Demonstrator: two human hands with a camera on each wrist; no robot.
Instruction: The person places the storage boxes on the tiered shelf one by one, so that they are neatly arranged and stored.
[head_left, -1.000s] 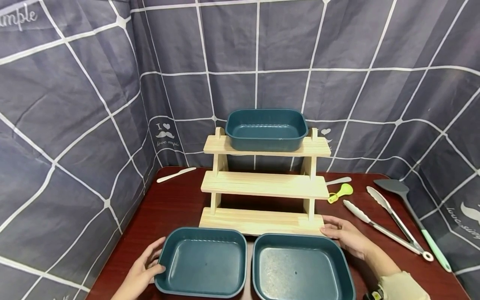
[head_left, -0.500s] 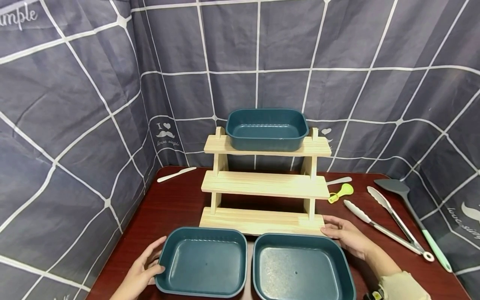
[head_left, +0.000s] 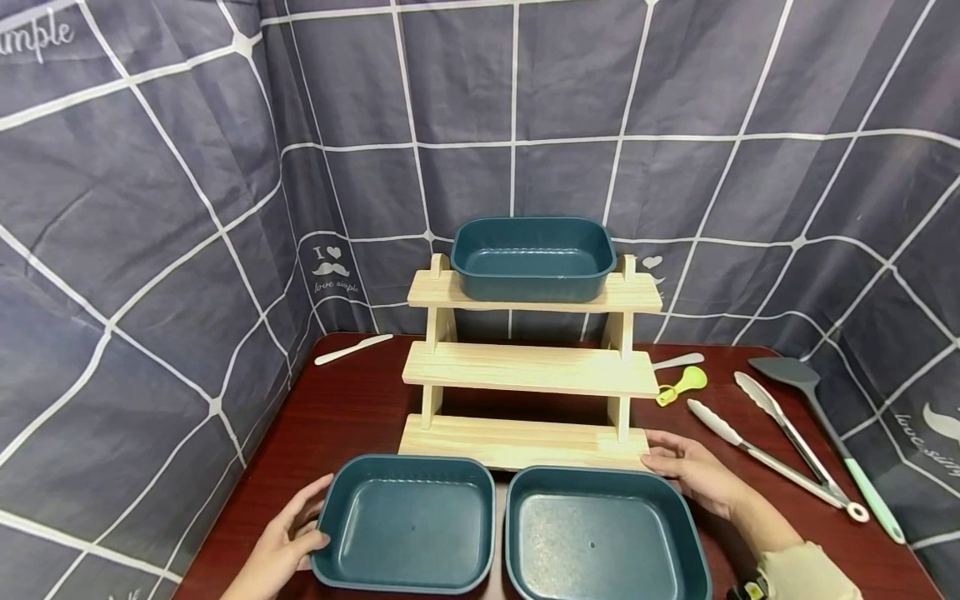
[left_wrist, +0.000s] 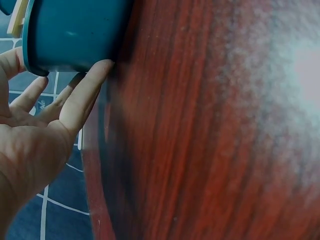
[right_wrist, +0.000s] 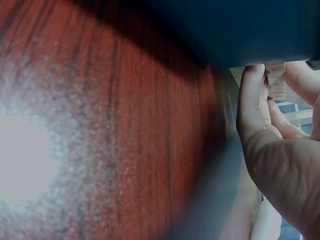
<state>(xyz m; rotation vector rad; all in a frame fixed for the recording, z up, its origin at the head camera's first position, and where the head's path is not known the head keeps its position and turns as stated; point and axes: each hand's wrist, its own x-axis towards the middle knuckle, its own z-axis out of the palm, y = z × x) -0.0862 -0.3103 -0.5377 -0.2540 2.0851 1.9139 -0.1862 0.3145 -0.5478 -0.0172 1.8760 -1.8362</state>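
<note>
In the head view, two teal plastic bins, a left bin (head_left: 411, 527) and a right bin (head_left: 592, 546), stand side by side before a wooden three-tier shelf (head_left: 528, 368). A third teal bin (head_left: 534, 287) sits on the top tier. My left hand (head_left: 281, 537) touches the left bin's outer side, thumb at the rim; its fingers (left_wrist: 82, 100) look fairly straight along the wall in the left wrist view. My right hand (head_left: 693, 475) rests at the lowest tier's right end, beside the right bin. Its fingers (right_wrist: 252, 102) are partly hidden by the bin.
To the right lie metal tongs (head_left: 783, 458), a grey spatula (head_left: 825, 425) with a mint handle, a green measuring spoon (head_left: 682, 385) and a white knife-like utensil (head_left: 678, 362), partly hidden. A white plastic knife (head_left: 352, 349) lies back left. Checked curtains (head_left: 570, 92) enclose the dark-red table (head_left: 345, 417).
</note>
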